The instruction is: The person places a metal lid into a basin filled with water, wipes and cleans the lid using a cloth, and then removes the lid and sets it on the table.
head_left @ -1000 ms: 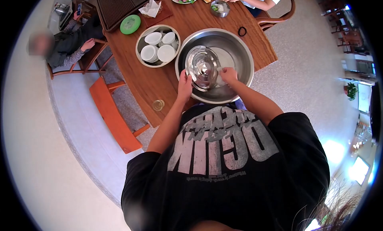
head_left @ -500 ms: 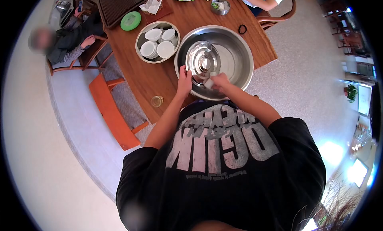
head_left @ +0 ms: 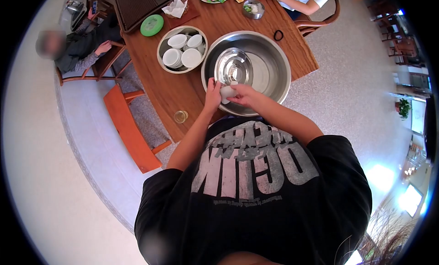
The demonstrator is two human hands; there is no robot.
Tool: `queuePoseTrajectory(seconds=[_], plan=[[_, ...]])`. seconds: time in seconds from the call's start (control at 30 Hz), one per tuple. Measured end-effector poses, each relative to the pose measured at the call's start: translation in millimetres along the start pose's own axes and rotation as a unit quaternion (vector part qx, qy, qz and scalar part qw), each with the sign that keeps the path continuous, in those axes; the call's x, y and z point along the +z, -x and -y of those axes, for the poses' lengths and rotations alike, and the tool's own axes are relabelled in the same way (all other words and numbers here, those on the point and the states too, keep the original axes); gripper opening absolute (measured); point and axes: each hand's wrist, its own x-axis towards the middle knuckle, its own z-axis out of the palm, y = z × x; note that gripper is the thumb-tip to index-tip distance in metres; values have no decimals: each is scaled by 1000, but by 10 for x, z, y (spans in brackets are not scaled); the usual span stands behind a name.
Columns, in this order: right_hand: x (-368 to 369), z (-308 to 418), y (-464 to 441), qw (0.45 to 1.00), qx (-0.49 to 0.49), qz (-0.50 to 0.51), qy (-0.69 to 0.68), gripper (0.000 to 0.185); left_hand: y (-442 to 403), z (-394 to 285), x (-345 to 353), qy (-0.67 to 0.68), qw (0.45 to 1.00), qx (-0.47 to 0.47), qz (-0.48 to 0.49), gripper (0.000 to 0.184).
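Note:
A shiny round steel dish (head_left: 232,64) is tilted inside a big stainless-steel basin (head_left: 282,51). I cannot tell whether it is a bowl or a lid. My left hand (head_left: 212,98) grips its near-left rim, thumb toward the inside. Closed on a small white, soft-looking piece, perhaps a cloth (head_left: 225,94), my right hand (head_left: 242,95) is over the dish's near edge. The cloth lies between both hands, close to the left thumb. Left of the basin, another metal bowl (head_left: 205,59) holds several white cups or small bowls (head_left: 191,58).
On the wooden table (head_left: 157,89) are a glass (head_left: 180,117), a green round lid (head_left: 152,25), a tissue holder (head_left: 176,10), a brown tray (head_left: 142,6), a black band (head_left: 278,35) and a small metal bowl (head_left: 254,10). People sit at left and far right. An orange chair (head_left: 128,128) stands left.
My right hand has moved left with the white cloth, from the dish's near-right side to its near edge beside my left hand. The dish stays in the left hand.

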Motion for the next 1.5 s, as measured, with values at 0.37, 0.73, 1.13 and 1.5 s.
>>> queuePoseTrajectory(seconds=[0.37, 0.73, 1.13, 1.5], plan=[[308, 553, 300, 971, -224, 33, 77, 27, -66, 241, 57, 217, 974, -59, 29, 51], [226, 241, 416, 592, -598, 61, 537, 30, 14, -171, 57, 251, 955, -157, 28, 73], [-432, 146, 566, 517, -627, 149, 564, 39, -74, 118, -22, 234, 959, -161, 6, 33], [-331, 103, 545, 513, -644, 123, 553, 31, -58, -14, -70, 193, 961, -197, 37, 43]])
